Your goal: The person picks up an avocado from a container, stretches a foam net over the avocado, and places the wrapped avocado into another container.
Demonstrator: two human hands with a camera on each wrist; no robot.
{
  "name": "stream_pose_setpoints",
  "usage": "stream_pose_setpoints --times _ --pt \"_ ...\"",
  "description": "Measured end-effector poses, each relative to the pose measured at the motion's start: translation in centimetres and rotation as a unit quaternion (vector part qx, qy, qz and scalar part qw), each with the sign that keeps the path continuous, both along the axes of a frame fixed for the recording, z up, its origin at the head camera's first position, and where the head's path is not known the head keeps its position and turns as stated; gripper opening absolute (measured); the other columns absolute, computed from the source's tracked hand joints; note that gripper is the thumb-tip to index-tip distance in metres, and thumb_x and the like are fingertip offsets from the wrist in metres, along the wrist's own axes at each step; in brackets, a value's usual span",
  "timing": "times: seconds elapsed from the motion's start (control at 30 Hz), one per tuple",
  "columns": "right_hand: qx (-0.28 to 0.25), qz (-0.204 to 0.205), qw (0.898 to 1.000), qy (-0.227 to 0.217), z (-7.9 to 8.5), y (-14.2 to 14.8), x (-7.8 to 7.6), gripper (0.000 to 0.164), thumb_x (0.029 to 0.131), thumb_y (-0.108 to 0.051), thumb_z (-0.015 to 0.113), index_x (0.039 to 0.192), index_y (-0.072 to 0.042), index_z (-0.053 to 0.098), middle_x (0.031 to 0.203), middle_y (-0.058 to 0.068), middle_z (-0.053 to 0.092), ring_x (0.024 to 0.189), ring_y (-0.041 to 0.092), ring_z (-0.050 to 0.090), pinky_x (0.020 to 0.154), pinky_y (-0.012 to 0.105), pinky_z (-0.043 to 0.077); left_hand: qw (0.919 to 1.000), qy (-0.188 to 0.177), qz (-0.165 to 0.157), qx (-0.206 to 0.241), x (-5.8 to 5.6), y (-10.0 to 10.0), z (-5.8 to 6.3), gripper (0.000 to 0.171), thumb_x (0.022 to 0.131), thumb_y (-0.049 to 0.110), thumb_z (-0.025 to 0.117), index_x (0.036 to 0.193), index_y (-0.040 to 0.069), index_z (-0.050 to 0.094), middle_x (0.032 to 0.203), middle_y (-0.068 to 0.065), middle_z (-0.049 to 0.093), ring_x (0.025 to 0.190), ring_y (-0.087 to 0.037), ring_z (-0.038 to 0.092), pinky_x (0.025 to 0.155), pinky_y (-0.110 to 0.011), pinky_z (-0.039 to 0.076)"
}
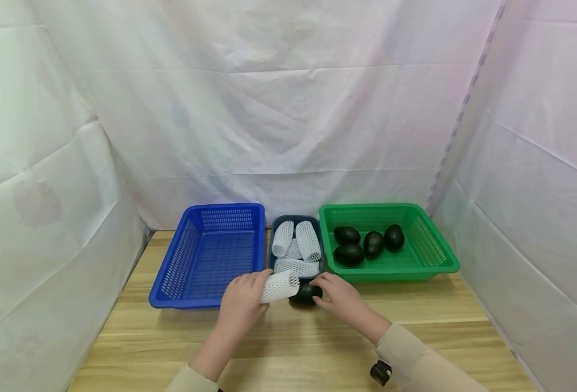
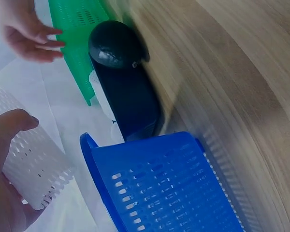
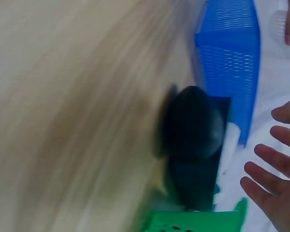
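My left hand [image 1: 242,302] grips a white foam net sleeve [image 1: 279,287], thumb on one side of the mesh; its open end points right. In the left wrist view the thumb presses along the sleeve [image 2: 36,162]. A dark avocado [image 1: 305,294] lies on the table in front of the small dark tray [image 1: 270,260]. My right hand [image 1: 339,296] is just right of this avocado. In the right wrist view, the right hand's fingers [image 3: 268,179] are spread and hold nothing, apart from the avocado [image 3: 193,123].
Several white foam net sleeves [image 1: 308,242] lie in the small tray. To its left stands a blue plastic basket [image 1: 226,261] with nothing in it. On the right, a green basket [image 1: 396,274] holds several avocados [image 1: 349,254]. White cloth [image 1: 278,125] hangs around the wooden table [image 1: 288,354].
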State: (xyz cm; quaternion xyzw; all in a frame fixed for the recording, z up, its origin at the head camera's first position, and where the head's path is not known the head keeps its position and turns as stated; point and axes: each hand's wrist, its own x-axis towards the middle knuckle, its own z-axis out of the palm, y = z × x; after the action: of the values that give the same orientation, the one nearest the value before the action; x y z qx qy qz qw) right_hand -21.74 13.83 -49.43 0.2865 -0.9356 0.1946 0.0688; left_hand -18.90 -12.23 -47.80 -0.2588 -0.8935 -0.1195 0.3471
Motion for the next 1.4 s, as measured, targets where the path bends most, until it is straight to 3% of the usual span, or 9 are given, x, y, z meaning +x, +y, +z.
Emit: stream_pose_setpoints --times 0.4,0.67,1.07,1.4 --pt "-0.016 -0.054 0.995 -0.08 -3.9 -0.2 -1.4 0.048 0.083 -0.023 0.08 0.123 -0.005 0.061 0.116 0.01 0.057 0.108 0.027 0.059 0.091 0.043 0.05 1.0 -0.006 -0.003 0.001 0.2 -0.5 -0.4 0.072 0.055 0.004 0.088 0.12 0.007 0.06 0.098 -0.011 0.069 0.084 -0.029 0.066 0.075 -0.044 0.055" --pt "-0.046 -0.05 0.995 -0.079 -5.5 -0.5 -2.0 0.052 0.079 -0.02 0.083 0.122 -0.006 0.056 0.12 0.014 0.056 0.107 0.03 0.059 0.091 0.045 0.049 0.9998 -0.017 0.006 0.003 0.4 -0.5 -0.3 0.068 0.059 0.007 0.088 0.121 0.008 0.06 0.1 -0.011 0.068 0.085 -0.03 0.066 0.076 -0.044 0.055" --pt "-0.069 -0.04 0.991 -0.108 -5.8 -1.3 -1.9 0.058 0.075 -0.017 0.086 0.124 -0.006 0.059 0.112 0.009 0.046 0.102 0.027 0.057 0.088 0.043 0.05 0.9998 -0.01 0.01 0.013 0.4 -0.7 -0.4 0.068 0.058 0.008 0.089 0.12 0.009 0.06 0.095 -0.01 0.069 0.079 -0.028 0.064 0.07 -0.042 0.054" --pt "-0.064 -0.004 0.993 -0.095 -4.7 -0.7 -1.1 0.057 0.075 -0.02 0.086 0.123 -0.007 0.058 0.117 0.009 0.059 0.11 0.028 0.058 0.092 0.046 0.049 0.9998 0.015 0.009 0.013 0.1 -1.1 -0.6 0.066 0.056 0.011 0.09 0.116 0.008 0.063 0.087 -0.009 0.071 0.076 -0.027 0.063 0.064 -0.042 0.053"
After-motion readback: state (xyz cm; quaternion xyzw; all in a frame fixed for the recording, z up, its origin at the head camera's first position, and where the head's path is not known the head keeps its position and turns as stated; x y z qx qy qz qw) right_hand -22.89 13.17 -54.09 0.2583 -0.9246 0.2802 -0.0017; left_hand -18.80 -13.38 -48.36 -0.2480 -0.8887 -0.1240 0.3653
